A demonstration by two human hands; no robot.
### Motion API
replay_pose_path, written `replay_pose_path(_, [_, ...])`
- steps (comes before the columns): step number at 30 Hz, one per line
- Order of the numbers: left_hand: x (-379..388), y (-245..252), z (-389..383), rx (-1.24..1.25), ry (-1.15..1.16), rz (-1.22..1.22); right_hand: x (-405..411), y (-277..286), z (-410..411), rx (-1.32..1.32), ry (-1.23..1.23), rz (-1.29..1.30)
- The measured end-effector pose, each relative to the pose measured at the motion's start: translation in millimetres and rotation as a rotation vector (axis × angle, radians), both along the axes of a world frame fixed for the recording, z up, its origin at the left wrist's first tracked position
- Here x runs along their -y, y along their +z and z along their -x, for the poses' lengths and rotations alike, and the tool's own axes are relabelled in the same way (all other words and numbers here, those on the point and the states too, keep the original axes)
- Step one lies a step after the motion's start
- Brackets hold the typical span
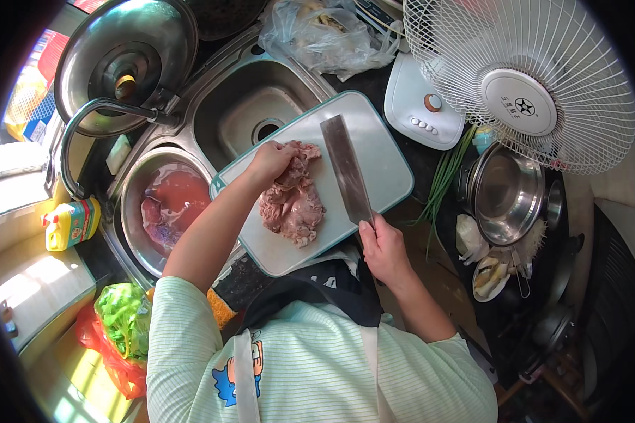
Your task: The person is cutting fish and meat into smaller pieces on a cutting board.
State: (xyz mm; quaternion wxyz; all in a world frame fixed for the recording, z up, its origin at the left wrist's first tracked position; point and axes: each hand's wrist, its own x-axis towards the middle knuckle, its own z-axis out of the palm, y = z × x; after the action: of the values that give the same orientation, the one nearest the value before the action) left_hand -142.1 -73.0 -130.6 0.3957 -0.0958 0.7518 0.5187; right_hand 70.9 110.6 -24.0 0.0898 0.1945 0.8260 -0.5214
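Note:
A piece of pale pink meat (296, 203) lies on the white cutting board (389, 164) with a green rim. At its upper end, my left hand (273, 163) grips the meat between bent fingers, and part of the meat there is hidden. My right hand (382, 247) holds the handle of a Chinese cleaver (345, 166). Its wide blade extends up and left over the board, to the right of the meat and apart from it. The board rests partly over the edge of the steel sink (233, 106).
Left of the board stands a steel basin (132, 222) holding reddish water and a dark lump. The curved faucet (69, 143) rises beside a large pan lid (164, 31). A fan (518, 100), green stalks (450, 164) and a steel bowl (508, 195) occupy the right side.

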Motion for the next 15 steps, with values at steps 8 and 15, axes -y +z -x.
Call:
replay_pose_path(8, [24.1, 8.2, -28.3, 0.115, 0.017, 0.058, 27.4, -21.1, 11.3, -0.002, 0.301, -0.345])
replay_pose_path(15, [16.7, 10.6, -52.3, -0.662, -0.057, 0.275, 27.1, -14.1, 15.5, 0.093, 0.369, -0.527])
